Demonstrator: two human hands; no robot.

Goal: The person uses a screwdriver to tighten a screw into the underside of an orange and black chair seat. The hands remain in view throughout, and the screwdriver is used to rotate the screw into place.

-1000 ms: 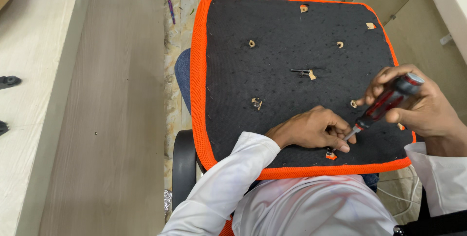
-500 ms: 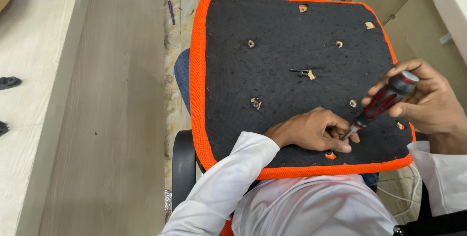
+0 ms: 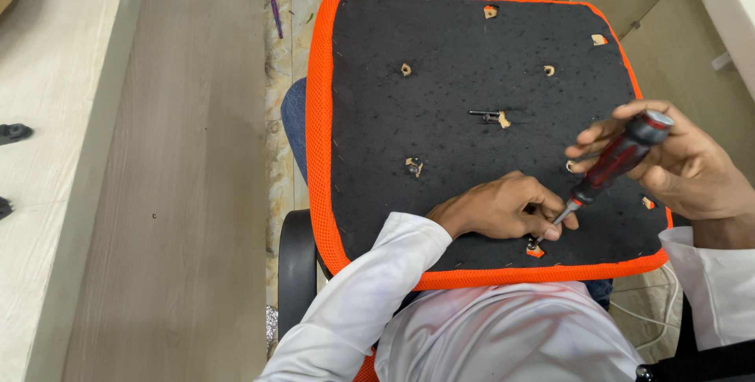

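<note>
Wood bench (image 3: 118,193) fills the left of view, tiled floor (image 3: 279,75) beside it. Upturned chair seat (image 3: 440,138) sits across the person's lap: black fabric underside, orange mesh rim, several small mounting holes with torn fabric. One loose screw (image 3: 484,115) lies near the seat's middle.

Right hand (image 3: 684,166) has its grip wrapped tight round the red-and-black screwdriver (image 3: 613,166), handle up and to the right, shaft tilted down-left. Tip lands on a small screw (image 3: 534,244) at an orange-edged hole near the seat's near edge.

Left hand (image 3: 503,209) lies flat on the fabric, fingertips pinched together at the driver shaft just above the tip (steadying contact; exact finger placement partly hidden).
</note>
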